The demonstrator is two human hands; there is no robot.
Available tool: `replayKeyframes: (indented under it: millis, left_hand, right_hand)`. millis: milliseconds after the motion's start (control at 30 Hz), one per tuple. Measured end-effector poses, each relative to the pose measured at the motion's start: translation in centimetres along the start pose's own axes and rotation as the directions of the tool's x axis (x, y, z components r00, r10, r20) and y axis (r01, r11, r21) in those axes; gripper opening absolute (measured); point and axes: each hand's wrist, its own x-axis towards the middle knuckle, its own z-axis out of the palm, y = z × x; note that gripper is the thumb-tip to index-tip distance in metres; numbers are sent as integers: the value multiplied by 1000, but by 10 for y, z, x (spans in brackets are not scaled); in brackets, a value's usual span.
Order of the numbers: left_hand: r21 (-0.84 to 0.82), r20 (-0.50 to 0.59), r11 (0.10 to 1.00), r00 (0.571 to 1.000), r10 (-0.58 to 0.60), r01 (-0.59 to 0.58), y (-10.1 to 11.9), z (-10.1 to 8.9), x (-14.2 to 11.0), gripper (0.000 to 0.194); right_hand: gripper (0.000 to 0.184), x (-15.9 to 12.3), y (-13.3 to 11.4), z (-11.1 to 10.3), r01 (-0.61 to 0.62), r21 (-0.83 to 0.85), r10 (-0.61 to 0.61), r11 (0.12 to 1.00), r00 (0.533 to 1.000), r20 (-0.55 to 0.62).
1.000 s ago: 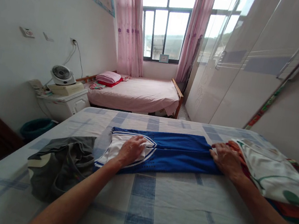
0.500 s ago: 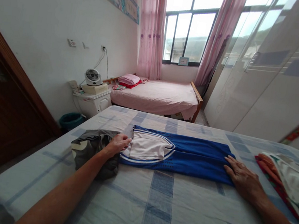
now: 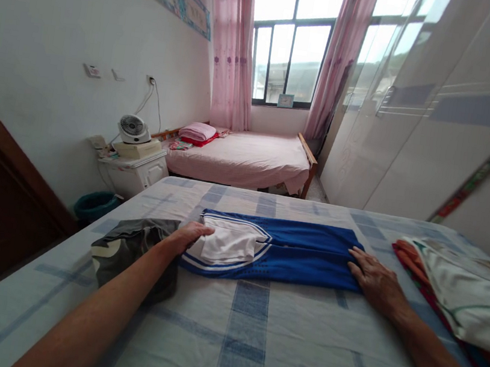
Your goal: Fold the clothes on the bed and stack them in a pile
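Note:
A blue jersey with white trim (image 3: 290, 252) lies folded into a long strip across the checked bedsheet (image 3: 246, 335). My left hand (image 3: 186, 237) rests at its left, white end with the fingers curled round the edge of the cloth. My right hand (image 3: 372, 279) lies flat with fingers stretched out on the strip's right end, pressing it down.
A crumpled grey garment (image 3: 130, 249) lies left of the jersey. Patterned white, red and green cloth (image 3: 458, 286) is heaped at the right. Beyond are a pink bed (image 3: 244, 158), a white nightstand with a fan (image 3: 134, 130), a teal bin (image 3: 93, 206) and wardrobe doors (image 3: 417, 128).
My left hand slid from the middle of the white part to the jersey's left edge. The right hand stayed on the right end. The camera view swung left, then back a little.

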Motion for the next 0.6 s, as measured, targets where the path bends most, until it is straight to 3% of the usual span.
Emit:
replayKeyframes:
  millis: [167, 300, 400, 467, 600]
  left_hand:
    - [-111, 100, 993, 994, -36, 47, 2, 0, -4, 28]
    - [-128, 245, 991, 969, -11, 43, 8, 6, -16, 38]
    - [-128, 246, 991, 969, 8, 24, 12, 11, -24, 43]
    - [-139, 218, 990, 976, 22, 9, 15, 13, -27, 44]
    - [-141, 175, 984, 976, 128, -104, 32, 27, -32, 40]
  right_hand:
    - [49, 15, -35, -22, -66, -26, 65, 997, 996, -69]
    - [51, 45, -101, -39, 112, 95, -105, 989, 992, -68]
    - [52, 60, -147, -29, 163, 181, -164, 970, 986, -11]
    - [52, 63, -165, -14, 149, 239, -173, 959, 982, 80]
    - [54, 63, -164, 1, 83, 446, -195, 891, 958, 211]
